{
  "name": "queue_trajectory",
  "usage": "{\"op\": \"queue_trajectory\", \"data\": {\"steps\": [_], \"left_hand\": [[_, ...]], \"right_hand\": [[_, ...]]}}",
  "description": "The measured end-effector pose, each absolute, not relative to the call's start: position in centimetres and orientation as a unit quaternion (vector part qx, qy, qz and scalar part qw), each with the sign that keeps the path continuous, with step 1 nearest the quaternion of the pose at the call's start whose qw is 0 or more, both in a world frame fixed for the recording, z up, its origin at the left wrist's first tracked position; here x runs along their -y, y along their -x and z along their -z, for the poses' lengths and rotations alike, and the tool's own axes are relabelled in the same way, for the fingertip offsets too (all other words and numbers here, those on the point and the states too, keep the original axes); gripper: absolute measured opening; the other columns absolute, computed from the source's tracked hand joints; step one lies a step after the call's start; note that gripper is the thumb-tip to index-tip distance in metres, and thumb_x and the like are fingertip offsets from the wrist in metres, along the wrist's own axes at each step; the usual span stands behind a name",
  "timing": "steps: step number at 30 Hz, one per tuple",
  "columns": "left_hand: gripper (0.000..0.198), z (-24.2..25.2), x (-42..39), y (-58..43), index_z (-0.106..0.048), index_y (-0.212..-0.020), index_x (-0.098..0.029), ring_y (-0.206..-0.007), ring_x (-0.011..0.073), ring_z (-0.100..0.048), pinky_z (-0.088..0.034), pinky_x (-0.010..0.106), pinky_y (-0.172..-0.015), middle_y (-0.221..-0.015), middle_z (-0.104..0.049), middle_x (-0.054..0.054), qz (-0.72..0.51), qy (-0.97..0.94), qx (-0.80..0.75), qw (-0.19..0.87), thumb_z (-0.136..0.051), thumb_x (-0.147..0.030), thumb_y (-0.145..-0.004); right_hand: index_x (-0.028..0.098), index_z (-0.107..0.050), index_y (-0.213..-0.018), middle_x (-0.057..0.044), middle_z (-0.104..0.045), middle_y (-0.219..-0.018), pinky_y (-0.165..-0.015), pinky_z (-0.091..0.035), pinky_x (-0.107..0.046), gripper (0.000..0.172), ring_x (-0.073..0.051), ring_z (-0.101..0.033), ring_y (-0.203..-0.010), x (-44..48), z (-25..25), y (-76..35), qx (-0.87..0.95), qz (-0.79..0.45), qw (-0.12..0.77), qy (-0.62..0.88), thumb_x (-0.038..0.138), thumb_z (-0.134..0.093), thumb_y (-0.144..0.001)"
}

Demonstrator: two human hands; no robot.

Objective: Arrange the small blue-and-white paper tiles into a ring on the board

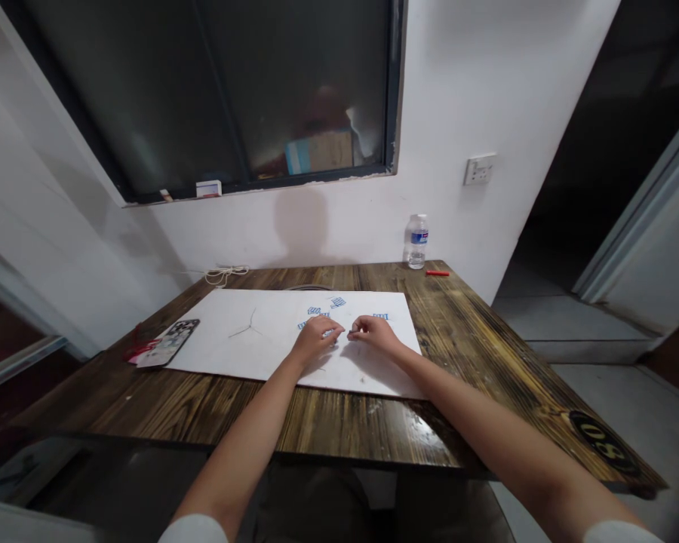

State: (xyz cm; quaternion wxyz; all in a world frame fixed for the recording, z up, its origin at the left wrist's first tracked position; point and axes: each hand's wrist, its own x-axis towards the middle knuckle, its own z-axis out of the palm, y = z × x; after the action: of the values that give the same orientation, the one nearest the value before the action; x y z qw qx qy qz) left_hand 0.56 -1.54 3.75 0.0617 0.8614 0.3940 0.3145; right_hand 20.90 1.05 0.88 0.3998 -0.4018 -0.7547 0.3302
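A white board (277,302) lies on the dark wooden table (249,403). Over its right half, my left hand (315,339) and my right hand (372,335) face each other, fingertips a small gap apart. A small dark piece shows at the tips of my right thumb and fingers, too small to name. The left fingers are pinched together, and whatever is between them is hidden. Several small blue striped pieces (338,302) lie just beyond my hands, and another blue piece (381,317) rests behind the right hand. Thin dark strands (250,327) lie on the board's left half.
A phone in a patterned case (173,342) overlaps the board's left edge beside something red (141,351). White cable (225,273) is coiled at the back left. A water bottle (417,243) and a red pen-like object (437,273) stand and lie at the back right.
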Motion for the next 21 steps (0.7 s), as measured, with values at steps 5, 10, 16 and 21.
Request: {"op": "queue_trajectory", "data": {"steps": [5,10,16,21], "left_hand": [[0.020,-3.84,1.79,-0.56,-0.072,-0.094,-0.026,-0.093,0.0197,-0.063,-0.041,0.036,-0.090,-0.094,-0.073,0.004,-0.296,-0.875,-0.374,0.082,-0.058,-0.039,-0.087],[0.018,-3.40,1.69,-0.77,-0.072,-0.085,-0.024,-0.088,0.0192,-0.064,-0.041,0.034,-0.086,-0.087,-0.073,0.004,-0.291,-0.881,-0.371,0.049,-0.061,-0.038,-0.085],[0.022,-3.00,1.49,-0.74,-0.071,-0.081,-0.025,-0.081,0.0186,-0.064,-0.044,0.034,-0.082,-0.082,-0.071,0.005,-0.318,-0.855,-0.404,0.073,-0.060,-0.043,-0.085],[0.024,-2.99,1.45,-0.66,-0.070,-0.076,-0.021,-0.077,0.0182,-0.063,-0.046,0.031,-0.078,-0.078,-0.071,0.004,-0.358,-0.822,-0.425,0.129,-0.062,-0.043,-0.083]], "right_hand": [[0.017,-0.065,-0.063,0.000,-0.066,-0.063,-0.053,-0.036,-0.023,0.034,-0.012,-0.052,-0.055,-1.27,-0.84,-21.01,0.705,-0.368,0.431,0.426,0.050,-0.074,-0.062],[0.017,-0.067,-0.061,-0.001,-0.068,-0.061,-0.055,-0.037,-0.024,0.032,-0.014,-0.056,-0.057,-1.18,-0.43,-20.46,0.710,-0.399,0.407,0.413,0.048,-0.075,-0.061],[0.018,-0.072,-0.068,-0.003,-0.072,-0.067,-0.064,-0.043,-0.026,0.034,-0.017,-0.062,-0.066,-0.85,-0.69,-20.42,0.700,-0.436,0.417,0.382,0.052,-0.069,-0.068],[0.016,-0.073,-0.076,-0.005,-0.073,-0.075,-0.065,-0.044,-0.027,0.042,-0.018,-0.063,-0.069,-0.55,-1.23,-20.74,0.693,-0.444,0.425,0.377,0.057,-0.060,-0.075]]}}
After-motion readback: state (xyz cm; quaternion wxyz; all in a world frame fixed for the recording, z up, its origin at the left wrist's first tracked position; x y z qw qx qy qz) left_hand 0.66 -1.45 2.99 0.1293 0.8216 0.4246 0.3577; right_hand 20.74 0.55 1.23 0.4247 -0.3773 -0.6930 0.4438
